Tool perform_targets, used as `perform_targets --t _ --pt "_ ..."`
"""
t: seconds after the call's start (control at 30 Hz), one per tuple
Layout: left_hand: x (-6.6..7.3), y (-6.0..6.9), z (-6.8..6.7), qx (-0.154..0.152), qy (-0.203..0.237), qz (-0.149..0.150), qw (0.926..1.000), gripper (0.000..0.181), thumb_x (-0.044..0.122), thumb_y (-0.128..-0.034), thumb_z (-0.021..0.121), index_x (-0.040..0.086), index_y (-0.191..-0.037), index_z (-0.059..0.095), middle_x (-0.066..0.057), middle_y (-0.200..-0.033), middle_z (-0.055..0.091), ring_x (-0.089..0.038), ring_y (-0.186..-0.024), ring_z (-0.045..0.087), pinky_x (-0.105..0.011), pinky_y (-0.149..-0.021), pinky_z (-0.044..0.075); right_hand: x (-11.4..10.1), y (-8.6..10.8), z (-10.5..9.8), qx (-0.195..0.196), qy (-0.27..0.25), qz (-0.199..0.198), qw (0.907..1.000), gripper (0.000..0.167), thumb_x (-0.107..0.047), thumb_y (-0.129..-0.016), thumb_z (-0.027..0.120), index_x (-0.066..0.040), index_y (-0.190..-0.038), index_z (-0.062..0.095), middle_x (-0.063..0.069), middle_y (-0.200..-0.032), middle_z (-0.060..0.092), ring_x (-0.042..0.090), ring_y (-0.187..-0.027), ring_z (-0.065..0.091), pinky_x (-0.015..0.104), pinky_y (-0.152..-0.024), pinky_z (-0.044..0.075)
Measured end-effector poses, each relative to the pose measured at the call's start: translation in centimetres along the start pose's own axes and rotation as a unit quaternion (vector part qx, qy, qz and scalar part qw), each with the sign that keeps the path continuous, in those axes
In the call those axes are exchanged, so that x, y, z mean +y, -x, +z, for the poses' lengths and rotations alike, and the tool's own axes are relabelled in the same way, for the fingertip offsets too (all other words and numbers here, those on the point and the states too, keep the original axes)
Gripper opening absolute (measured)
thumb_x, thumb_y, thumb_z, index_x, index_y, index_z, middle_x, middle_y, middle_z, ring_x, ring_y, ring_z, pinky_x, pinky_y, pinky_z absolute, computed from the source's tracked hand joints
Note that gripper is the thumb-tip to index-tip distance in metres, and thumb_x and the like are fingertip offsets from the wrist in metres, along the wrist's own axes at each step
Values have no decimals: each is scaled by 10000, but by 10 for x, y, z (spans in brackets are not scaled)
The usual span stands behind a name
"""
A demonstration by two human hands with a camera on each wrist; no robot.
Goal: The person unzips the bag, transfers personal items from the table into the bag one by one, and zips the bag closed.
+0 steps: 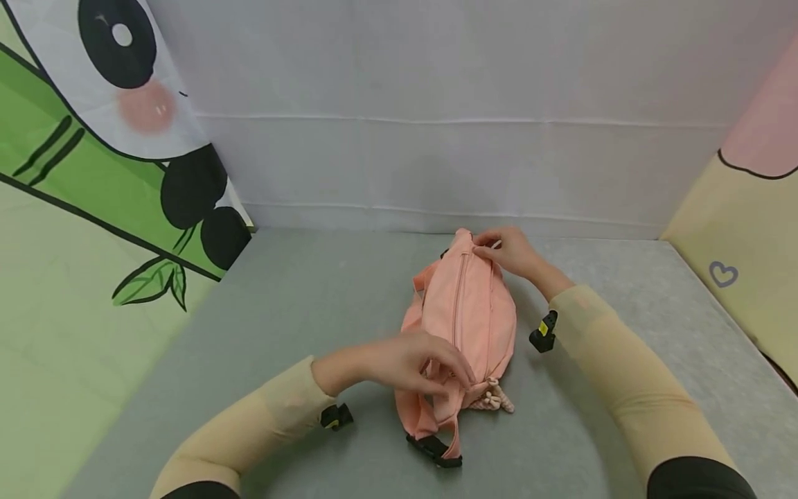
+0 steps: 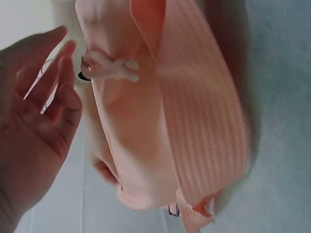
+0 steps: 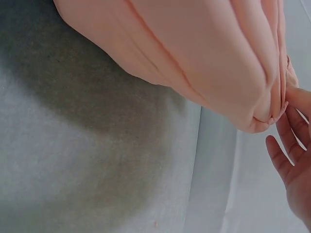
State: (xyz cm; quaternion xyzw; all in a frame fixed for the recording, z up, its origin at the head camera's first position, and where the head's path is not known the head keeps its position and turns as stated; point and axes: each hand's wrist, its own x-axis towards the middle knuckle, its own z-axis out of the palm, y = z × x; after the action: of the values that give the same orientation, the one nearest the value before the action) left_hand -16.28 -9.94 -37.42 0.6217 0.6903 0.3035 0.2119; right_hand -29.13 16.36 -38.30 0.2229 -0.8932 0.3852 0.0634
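A pink waist bag (image 1: 476, 312) lies lengthwise on the grey table, its zip running along the upper face. At its far end, my right hand (image 1: 508, 251) pinches the fabric between thumb and fingers; the right wrist view shows this hand (image 3: 296, 141) at the gathered corner. Over the near end hovers my left hand (image 1: 414, 364), fingers loosely bent. In the left wrist view that hand (image 2: 41, 97) holds nothing and is beside a knotted cord pull (image 2: 114, 68). A wide woven strap (image 2: 204, 111) hangs along the bag's side.
The black buckle (image 1: 434, 450) rests on the grey table (image 1: 324, 298) at the bag's near end, by a braided cord (image 1: 495, 398). Behind stands a pale cloth wall (image 1: 436, 166). Printed cloths flank the table, including a green one (image 1: 75, 333) at left.
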Motion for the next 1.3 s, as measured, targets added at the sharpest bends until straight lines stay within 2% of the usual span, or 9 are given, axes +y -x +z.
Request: perform_targets --t 0.1,0.2,0.3,0.43,0.53,0.63,0.87,1.07,1.3 --pt "-3 -4 2 -312 -11 -76 9995 262 45 -921 668 83 -1180 680 27 -1177 645 -76 -857 528 -246 -709 481 0 1 -2 4 -13 38 10000 207 -104 -955 638 38 -1095 693 182 -1013 659 309 -945 594 453 -857 481" --pt "-11 -4 4 -351 -32 -142 9993 239 50 -911 681 93 -1146 700 44 -1112 633 -83 -804 518 -257 -692 486 2 2 -2 -19 -53 25 10000 211 -106 -954 639 37 -1101 692 175 -1007 659 302 -936 597 450 -847 486" --pt "-16 -1 7 -244 -49 -240 9994 174 72 -901 701 107 -1069 729 54 -1025 606 -118 -770 514 -261 -677 479 5 2 -2 -22 -53 -20 10000 213 -101 -954 639 41 -1103 692 172 -1003 662 299 -929 602 448 -838 494" --pt "-13 4 16 275 -331 -625 9971 85 243 -864 767 186 -879 706 43 -866 561 -145 -708 499 -205 -626 432 7 3 -2 -17 -75 -43 10000 201 -93 -952 640 41 -1091 698 171 -987 666 297 -923 604 450 -833 498" --pt "-9 4 23 692 -878 -1063 9880 298 412 -801 799 226 -732 576 56 -751 495 -83 -639 458 -168 -573 378 8 3 -2 -3 -55 -16 10000 198 -98 -952 641 37 -1084 700 167 -980 665 294 -924 599 455 -838 494" --pt "-6 4 28 901 -1360 -1435 9761 455 491 -749 815 216 -638 469 101 -629 429 -23 -546 397 -161 -517 317 8 3 -2 2 -19 27 10000 200 -103 -953 641 34 -1085 700 166 -984 662 294 -928 595 458 -842 492" --pt "-2 4 31 712 -1762 -2006 9611 487 595 -729 777 278 -471 511 178 -394 381 -6 -354 371 -179 -389 292 8 3 -1 -18 1 100 9999 198 -112 -953 642 23 -1084 704 164 -989 663 287 -933 595 451 -845 492" --pt "-2 4 31 494 -1730 -1983 9635 327 464 -776 794 306 -561 606 222 -476 465 41 -442 440 -158 -439 359 9 3 -1 4 7 148 9999 213 -118 -957 638 28 -1099 699 171 -999 663 296 -944 595 454 -848 490" --pt "-7 8 31 623 -1378 -1834 9713 199 284 -812 784 262 -664 652 200 -542 500 45 -508 462 -141 -483 384 7 5 -1 65 -104 180 9998 216 -112 -951 643 33 -1101 699 181 -1012 665 305 -953 599 456 -851 491"
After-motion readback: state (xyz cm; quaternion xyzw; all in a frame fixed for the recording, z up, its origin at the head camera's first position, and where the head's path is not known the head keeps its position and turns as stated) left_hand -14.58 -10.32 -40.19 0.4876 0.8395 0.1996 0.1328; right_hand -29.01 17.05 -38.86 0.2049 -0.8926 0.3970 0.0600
